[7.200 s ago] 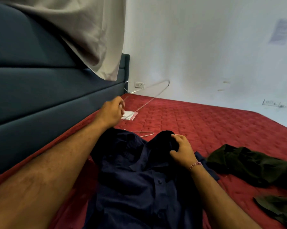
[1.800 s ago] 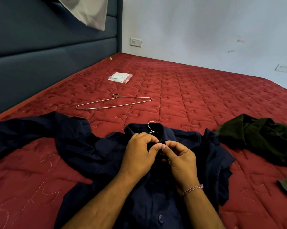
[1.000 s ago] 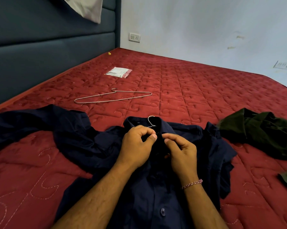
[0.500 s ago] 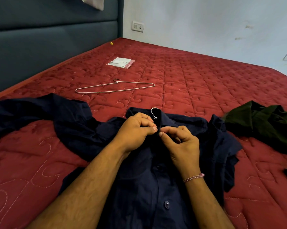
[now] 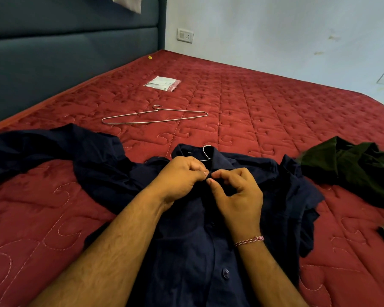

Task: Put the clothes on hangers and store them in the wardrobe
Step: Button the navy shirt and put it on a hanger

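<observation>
Shirt: navy shirt (image 5: 186, 251) is lying front-up on the bed (image 5: 264, 111); hanger hook (image 5: 206, 152) is poking out at the collar.
Hands: left hand (image 5: 180, 176) and right hand (image 5: 235, 191) are pinching the placket below the collar; they have crept upward since a moment ago.
Meaning: top button is probably being fastened.
Waiting: spare hanger (image 5: 155, 116); green garment (image 5: 352, 169).

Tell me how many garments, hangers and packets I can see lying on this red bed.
Garments: 2, the navy shirt and the dark green garment.
Wire hangers: 2, a spare hanger lying bare, and one hanger hook poking from the navy collar.
Plastic packets: 1, the packet.
Total: 5.
</observation>
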`<move>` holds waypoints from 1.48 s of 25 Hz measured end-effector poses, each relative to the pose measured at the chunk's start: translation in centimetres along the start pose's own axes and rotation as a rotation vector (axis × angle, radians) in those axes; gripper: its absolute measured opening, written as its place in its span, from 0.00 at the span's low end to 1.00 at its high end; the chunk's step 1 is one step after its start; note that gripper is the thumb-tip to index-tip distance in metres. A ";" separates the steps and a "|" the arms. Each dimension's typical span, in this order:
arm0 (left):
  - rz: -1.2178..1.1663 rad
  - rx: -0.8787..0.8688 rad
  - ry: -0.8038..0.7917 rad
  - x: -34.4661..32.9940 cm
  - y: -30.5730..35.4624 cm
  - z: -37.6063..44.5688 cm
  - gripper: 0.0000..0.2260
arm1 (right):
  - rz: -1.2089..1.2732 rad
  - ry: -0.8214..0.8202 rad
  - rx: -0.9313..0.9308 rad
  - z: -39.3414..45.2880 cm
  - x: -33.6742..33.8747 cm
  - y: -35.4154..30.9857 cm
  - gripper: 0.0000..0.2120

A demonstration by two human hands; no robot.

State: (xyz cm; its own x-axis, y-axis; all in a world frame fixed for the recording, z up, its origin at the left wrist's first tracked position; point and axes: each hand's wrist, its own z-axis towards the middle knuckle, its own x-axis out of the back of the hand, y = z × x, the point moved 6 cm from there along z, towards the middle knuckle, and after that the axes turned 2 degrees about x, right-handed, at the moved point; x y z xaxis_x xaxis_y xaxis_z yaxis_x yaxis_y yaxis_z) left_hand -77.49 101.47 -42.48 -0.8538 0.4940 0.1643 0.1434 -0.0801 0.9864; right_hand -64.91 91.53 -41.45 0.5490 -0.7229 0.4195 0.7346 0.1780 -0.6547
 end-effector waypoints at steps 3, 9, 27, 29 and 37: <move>0.093 -0.016 0.068 -0.4 0.0 -0.6 0.11 | -0.123 0.010 0.037 -0.1 -0.1 -0.1 0.08; 0.249 -0.025 0.150 -0.3 0.3 -0.8 0.11 | -0.055 -0.048 -0.002 0.3 -0.7 0.5 0.09; 0.317 -0.234 0.350 -0.2 1.6 -1.9 0.13 | 0.334 -0.093 -0.330 0.6 -0.1 2.0 0.06; 0.258 -0.230 0.360 0.2 1.6 -1.9 0.13 | 0.409 -0.122 -0.350 0.6 -0.3 2.2 0.03; 0.368 -0.195 0.365 0.1 1.4 -1.7 0.10 | 0.503 -0.142 -0.431 0.7 -0.1 1.8 0.01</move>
State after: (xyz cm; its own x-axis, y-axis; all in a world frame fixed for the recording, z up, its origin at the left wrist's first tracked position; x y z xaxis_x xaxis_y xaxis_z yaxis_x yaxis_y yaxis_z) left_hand -78.24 99.92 -41.13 -0.8879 0.0733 0.4541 0.3994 -0.3670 0.8401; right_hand -63.39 92.36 -42.22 0.8513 -0.5216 0.0574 0.1676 0.1666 -0.9717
